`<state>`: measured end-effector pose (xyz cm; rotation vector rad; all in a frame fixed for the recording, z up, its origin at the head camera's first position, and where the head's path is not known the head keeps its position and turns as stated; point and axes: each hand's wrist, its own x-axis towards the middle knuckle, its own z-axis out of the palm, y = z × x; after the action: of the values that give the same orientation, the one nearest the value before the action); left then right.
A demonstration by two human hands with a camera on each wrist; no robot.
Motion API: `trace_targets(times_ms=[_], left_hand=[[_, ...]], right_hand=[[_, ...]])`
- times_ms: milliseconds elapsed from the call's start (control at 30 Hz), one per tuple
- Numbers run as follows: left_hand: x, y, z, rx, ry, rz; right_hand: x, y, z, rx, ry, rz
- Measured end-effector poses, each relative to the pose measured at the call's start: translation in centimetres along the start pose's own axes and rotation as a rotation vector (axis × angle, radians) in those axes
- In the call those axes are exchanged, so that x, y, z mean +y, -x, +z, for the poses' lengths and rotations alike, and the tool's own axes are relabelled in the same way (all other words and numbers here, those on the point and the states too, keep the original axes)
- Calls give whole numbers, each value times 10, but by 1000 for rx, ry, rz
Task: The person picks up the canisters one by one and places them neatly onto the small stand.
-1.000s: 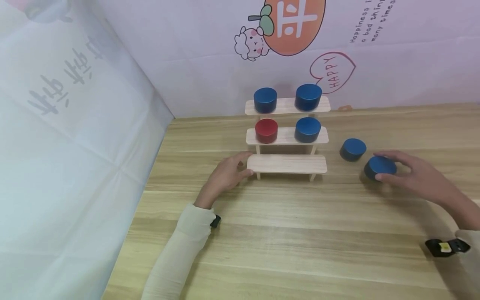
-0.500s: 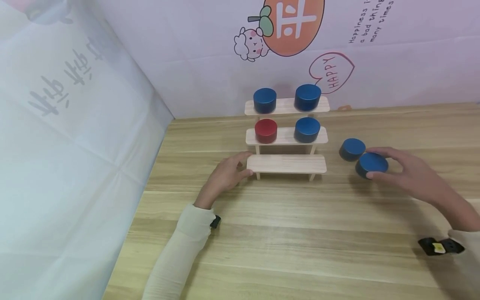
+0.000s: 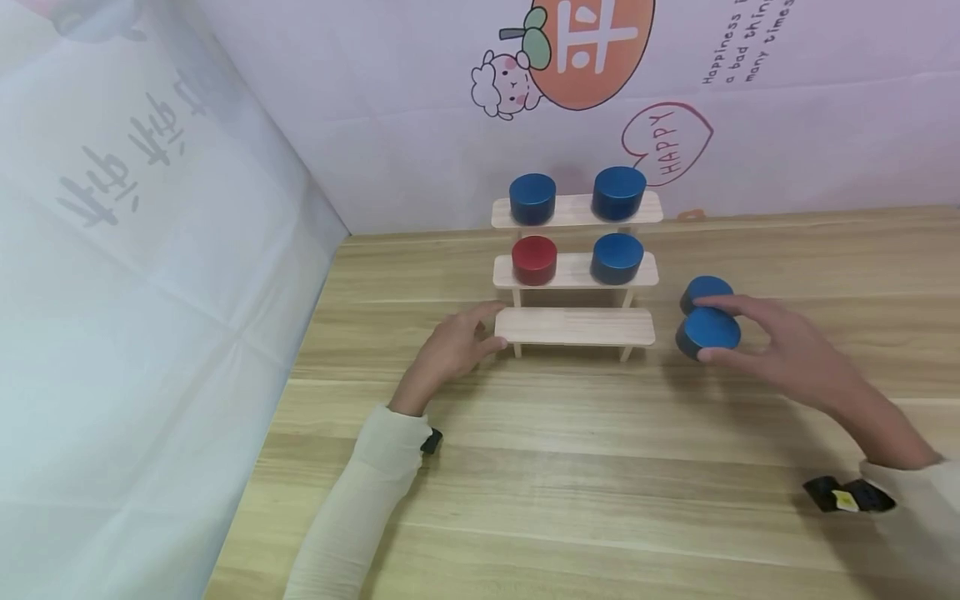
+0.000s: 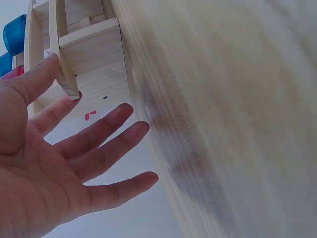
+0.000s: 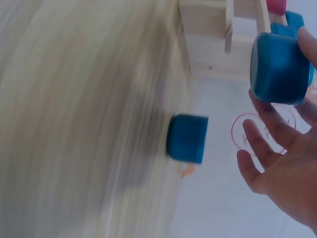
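Observation:
Thumb and forefinger of my left hand [image 3: 453, 346] pinch the left end of the lowest step of a three-step wooden display stand [image 3: 574, 327]. The left wrist view shows the other fingers [image 4: 111, 153] spread loosely. My right hand [image 3: 795, 350] holds a blue round tin [image 3: 708, 332] by its sides between thumb and fingers, raised above the table, to the right of the lowest step. Behind it, partly hidden in the head view, a second blue tin [image 5: 187, 139] stands on the table. A red tin [image 3: 534, 261] and a blue tin [image 3: 617, 259] sit on the middle step.
Two more blue tins [image 3: 532, 200] stand on the top step, one at each end. The lowest step bears nothing. Behind the stand hangs a printed white cloth [image 3: 405, 150], and another white cloth [image 3: 150, 333] borders the wood-grain table [image 3: 585, 500] on the left.
My right hand has carried its blue tin leftward toward the stand, now in front of the tin on the table. My left hand has stayed at the step's end.

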<state>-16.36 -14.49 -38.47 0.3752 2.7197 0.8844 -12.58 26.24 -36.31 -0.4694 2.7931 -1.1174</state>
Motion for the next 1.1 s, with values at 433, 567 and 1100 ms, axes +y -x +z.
trace_targets(times_ms=[433,567,1100], left_hand=[[0,-1,-1,6,-7,-2],[-1,-2,0,7,-12,-7],[-3,-1,1,13,-11,8]], right_hand=[[-22,-11,24,45,43,-155],[-28,-17,30,60,39,-225],[-53,-27,48,6,22,-157]])
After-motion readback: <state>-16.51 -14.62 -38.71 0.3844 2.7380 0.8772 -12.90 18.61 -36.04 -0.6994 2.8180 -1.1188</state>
